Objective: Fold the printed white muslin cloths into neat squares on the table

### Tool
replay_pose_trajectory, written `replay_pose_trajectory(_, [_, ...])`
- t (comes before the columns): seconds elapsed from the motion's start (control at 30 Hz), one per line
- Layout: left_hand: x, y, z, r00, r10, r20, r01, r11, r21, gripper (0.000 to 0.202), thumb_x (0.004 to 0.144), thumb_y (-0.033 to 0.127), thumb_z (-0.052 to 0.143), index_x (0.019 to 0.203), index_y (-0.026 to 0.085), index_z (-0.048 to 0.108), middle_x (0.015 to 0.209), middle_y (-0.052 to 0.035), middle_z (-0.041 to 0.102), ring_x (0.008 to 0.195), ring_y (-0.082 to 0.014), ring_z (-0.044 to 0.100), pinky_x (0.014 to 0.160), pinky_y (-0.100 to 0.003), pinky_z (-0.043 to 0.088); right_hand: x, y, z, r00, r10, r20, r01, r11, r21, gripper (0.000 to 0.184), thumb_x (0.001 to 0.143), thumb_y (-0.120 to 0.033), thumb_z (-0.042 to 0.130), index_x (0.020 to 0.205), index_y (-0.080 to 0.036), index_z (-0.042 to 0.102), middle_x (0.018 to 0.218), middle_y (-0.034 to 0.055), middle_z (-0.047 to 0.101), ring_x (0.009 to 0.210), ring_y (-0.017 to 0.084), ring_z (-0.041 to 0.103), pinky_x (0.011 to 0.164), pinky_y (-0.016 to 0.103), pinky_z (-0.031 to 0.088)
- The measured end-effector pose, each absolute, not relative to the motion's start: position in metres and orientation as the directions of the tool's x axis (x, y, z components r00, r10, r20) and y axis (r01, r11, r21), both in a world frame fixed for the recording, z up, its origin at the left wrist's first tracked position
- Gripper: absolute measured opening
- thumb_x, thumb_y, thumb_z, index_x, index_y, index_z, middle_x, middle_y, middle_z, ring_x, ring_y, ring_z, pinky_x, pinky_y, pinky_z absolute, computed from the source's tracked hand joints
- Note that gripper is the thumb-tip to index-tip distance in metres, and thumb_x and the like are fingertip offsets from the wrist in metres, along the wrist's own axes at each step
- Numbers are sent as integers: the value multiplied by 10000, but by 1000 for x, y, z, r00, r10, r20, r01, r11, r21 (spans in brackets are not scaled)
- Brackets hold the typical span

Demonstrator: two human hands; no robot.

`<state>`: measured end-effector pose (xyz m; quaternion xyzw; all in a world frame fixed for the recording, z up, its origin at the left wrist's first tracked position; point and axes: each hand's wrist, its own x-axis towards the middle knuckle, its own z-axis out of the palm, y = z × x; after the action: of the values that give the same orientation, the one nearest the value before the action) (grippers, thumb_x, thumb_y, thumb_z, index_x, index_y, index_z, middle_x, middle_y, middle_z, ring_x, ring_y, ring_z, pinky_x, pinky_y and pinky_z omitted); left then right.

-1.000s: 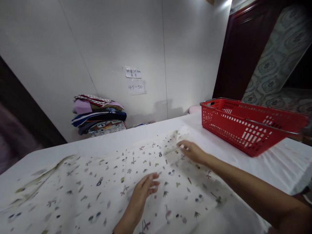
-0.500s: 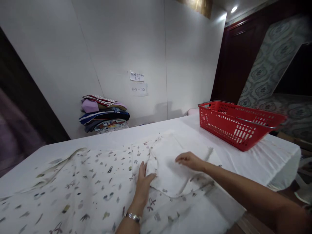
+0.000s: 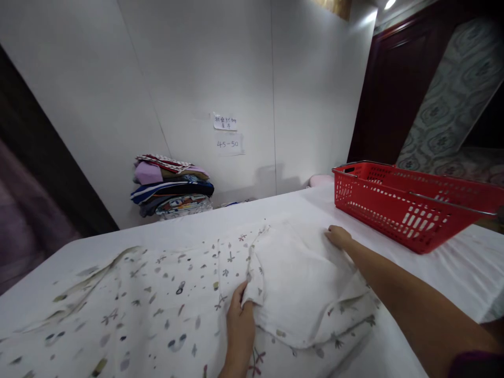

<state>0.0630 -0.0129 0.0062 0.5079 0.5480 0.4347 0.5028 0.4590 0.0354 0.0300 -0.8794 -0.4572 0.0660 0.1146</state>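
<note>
A white cloth printed with small leaves and flowers (image 3: 157, 299) lies spread on the white table (image 3: 452, 268). Its right part is folded over, plain side up (image 3: 303, 278). My left hand (image 3: 241, 323) lies on the cloth at the folded edge, its fingers pinching that edge. My right hand (image 3: 337, 237) rests at the far right corner of the fold, fingers curled on the fabric.
A red plastic basket (image 3: 409, 207) with metal handles stands at the table's right rear. A stack of folded clothes (image 3: 171, 186) sits against the white wall, below two paper notes (image 3: 227, 134). A dark wooden door is at the right.
The cloth's right part has been folded over to the left. My right hand slid outward to the fold's far corner, and my left hand drew back and gripped the folded edge.
</note>
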Motion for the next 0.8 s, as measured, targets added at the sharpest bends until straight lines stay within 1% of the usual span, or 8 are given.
replay_pose_trajectory(0.17, [62,-12,11,-76,986,-148,59,153,987,336,793,248,462,1087,208,620,1190,-58,609,1169,-227,502,1058,-379,322,438,36,55,521,850,71,832,-488,-262,217,850,-227,448,935,-151,633,952,104,659,872,201,593,689,251,399])
replay_pose_trajectory(0.23, [61,-14,17,-129,976,-177,30,182,983,337,816,309,464,1096,197,615,1208,-71,601,1170,-227,505,1056,-370,330,406,24,63,416,898,141,892,-374,-253,228,877,-243,411,961,-187,615,971,73,650,885,179,575,722,240,387])
replay_pose_trajectory(0.37, [60,-17,25,-156,961,-228,-29,226,974,456,839,483,463,1124,157,605,1236,-113,582,1206,-246,484,1054,-356,338,321,-24,63,-219,965,145,950,245,-192,168,839,-193,443,810,-180,609,884,64,626,821,167,552,720,243,387])
replay_pose_trajectory(0.43, [59,-17,23,-148,955,-256,-81,247,966,498,834,523,464,1118,139,609,1225,-131,587,1186,-256,502,1041,-361,354,288,-50,60,-559,829,12,773,527,-354,125,820,-208,497,799,-183,618,843,37,628,766,142,554,697,222,395])
replay_pose_trajectory(0.5, [60,-16,19,-165,946,-279,-134,259,956,495,823,516,494,1102,123,610,1206,-146,595,1162,-261,520,1020,-362,377,273,-66,58,-671,741,-37,649,562,-513,141,824,-207,495,805,-183,632,798,13,631,694,118,548,656,207,397])
replay_pose_trajectory(0.57, [61,-15,14,-171,941,-293,-190,260,947,450,806,472,540,1077,119,608,1172,-150,612,1132,-260,541,995,-365,402,273,-68,59,-598,802,-4,651,482,-587,187,836,-205,460,803,-175,641,762,9,630,658,114,542,624,209,397])
replay_pose_trajectory(0.7, [63,-14,10,-142,957,-251,-279,205,938,299,789,338,579,1010,137,598,1125,-125,635,1049,-237,587,945,-367,442,300,-37,62,-240,963,119,636,248,-731,212,827,-270,462,821,-156,640,723,23,628,649,131,555,595,222,424])
replay_pose_trajectory(0.8, [65,-13,11,-180,956,-230,-286,173,943,243,769,269,591,979,146,589,1102,-113,639,1021,-224,594,932,-360,445,319,-6,62,64,995,80,691,14,-723,220,804,-275,482,878,-149,647,722,25,636,642,131,563,584,220,430])
